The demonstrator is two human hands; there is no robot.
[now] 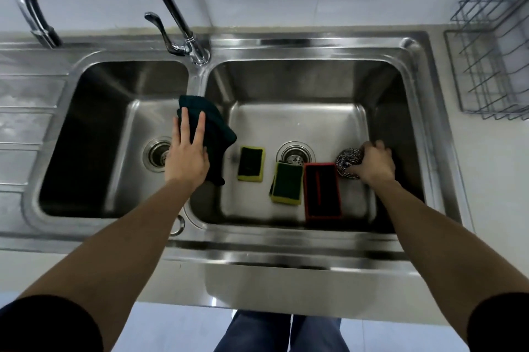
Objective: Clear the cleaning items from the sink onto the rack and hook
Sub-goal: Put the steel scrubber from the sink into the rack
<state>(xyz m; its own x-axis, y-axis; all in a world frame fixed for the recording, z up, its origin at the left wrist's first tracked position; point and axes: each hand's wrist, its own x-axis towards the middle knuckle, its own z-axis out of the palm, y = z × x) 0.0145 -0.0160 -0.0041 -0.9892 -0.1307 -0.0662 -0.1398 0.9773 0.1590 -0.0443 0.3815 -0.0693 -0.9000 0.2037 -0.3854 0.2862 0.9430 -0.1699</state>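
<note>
The right hand [372,164] curls loosely around the steel scourer [347,162]; the left hand [187,155] lies flat and open on the dark cloth [217,125], so either item could slip free once lifted

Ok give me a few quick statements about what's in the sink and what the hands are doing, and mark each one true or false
1. The right hand is on the steel scourer. True.
2. The dark cloth lies flat on the floor of the left basin. False: it hangs over the divider between the basins, under the left hand.
3. Two green-and-yellow sponges lie in the right basin. True.
4. The wire rack holds a sponge. False: no sponge shows in it.
5. The red tray sits in the left basin. False: right basin.
</note>
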